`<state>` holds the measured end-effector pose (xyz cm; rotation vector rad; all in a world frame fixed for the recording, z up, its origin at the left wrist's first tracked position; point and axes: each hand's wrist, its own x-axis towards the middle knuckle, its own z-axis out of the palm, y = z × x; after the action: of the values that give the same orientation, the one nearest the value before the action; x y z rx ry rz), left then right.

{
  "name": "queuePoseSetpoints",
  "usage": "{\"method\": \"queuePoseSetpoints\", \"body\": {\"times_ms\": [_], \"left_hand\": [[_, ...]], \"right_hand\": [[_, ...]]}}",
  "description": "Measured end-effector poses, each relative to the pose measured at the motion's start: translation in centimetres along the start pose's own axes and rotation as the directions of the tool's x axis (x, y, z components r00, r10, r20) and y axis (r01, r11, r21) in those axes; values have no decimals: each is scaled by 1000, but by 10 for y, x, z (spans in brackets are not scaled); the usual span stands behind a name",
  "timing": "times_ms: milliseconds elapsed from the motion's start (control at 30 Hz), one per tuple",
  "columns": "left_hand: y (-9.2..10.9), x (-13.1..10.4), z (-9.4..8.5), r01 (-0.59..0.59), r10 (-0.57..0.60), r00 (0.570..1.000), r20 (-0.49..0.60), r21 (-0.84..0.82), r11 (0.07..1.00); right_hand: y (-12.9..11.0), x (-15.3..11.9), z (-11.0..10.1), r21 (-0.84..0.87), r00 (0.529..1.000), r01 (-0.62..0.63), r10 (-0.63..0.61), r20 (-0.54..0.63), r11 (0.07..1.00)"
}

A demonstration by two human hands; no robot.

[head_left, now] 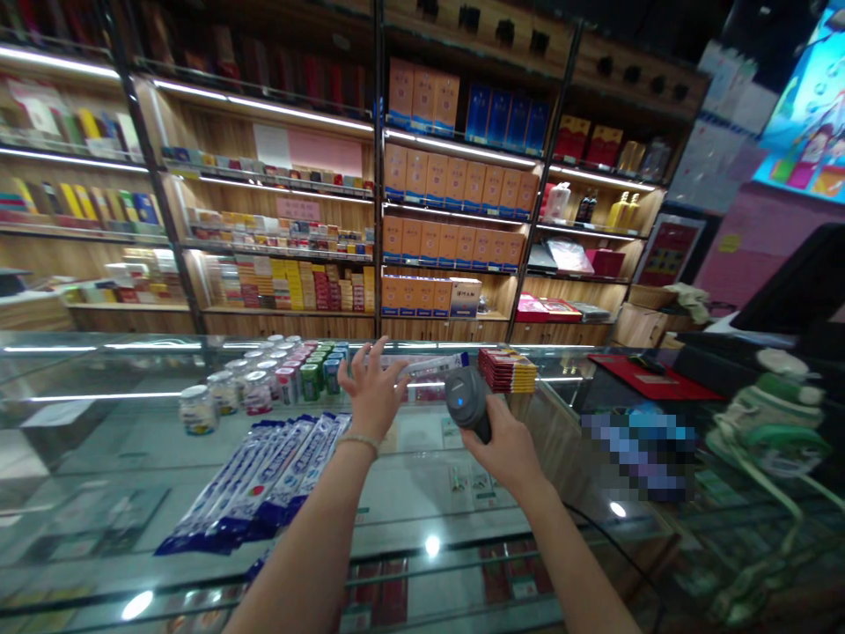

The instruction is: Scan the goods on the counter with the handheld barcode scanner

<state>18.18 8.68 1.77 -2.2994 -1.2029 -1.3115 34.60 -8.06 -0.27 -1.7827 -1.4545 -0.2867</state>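
My left hand [371, 392] is raised over the glass counter with its fingers spread. Just beyond its fingertips lies a long, narrow packet [436, 363] with a dark blue end; whether they touch is unclear. In my right hand [507, 445] is a dark grey handheld scanner [466, 401], its round head up and a cable trailing toward the lower right. Several long blue-and-white packets [277, 471] lie side by side left of my left wrist. A stack of red and yellow packs [507, 370] stands beyond the scanner.
Small jars [199, 409] and colourful little tins [309, 381] stand in rows on the counter's left. A red mat [653, 379], a green and white bottle [772, 414] and a dark monitor [796, 291] are on the right. Stocked shelves [455, 207] line the wall behind.
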Motion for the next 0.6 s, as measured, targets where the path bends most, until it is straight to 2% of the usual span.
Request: {"method": "queuePoseSetpoints", "body": {"times_ms": [167,267,600], "left_hand": [[0,1,-2,30,-30,1000,1,-22,999],[-1,2,-3,35,-35,999,9,-14,999],[-1,1,0,23,-23,1000,0,25,999]], "right_hand": [[-3,0,-1,99,997,-37,29,75,994],[-3,0,0,121,997,-17,7,83,993],[-3,-2,3,-49,994,-29,34,101,998]]}}
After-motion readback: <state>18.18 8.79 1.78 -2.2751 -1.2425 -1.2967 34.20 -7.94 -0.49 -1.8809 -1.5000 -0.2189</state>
